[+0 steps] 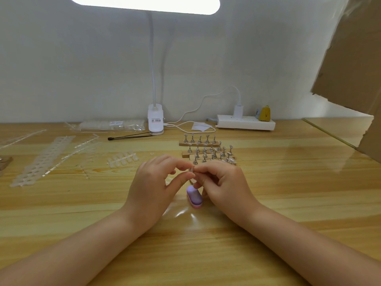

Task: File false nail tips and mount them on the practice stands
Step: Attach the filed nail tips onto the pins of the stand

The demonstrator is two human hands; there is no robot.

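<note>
Over our glossy wooden bench (268,193), both hands' fingers (181,167) pinch one small clear false nail tip (191,169); next, we judge, mounting on the metal practice stands (208,150) at twelve o'clock.

One clear nail tip (192,169) sits pinched between both sets of fingers, above the near end of a purple-and-pink file block (194,196) lying flat on the surface, long axis running roughly front to back. Loose clear tips (121,158) lie in short rows left of centre, with emptied tip strips (44,156) further left and a bagged pack of tips (112,125) at the back. Metal stands (210,151) stand upright in three rows on wooden bars just behind the hands; whether any carries a tip is too small to tell.
</note>
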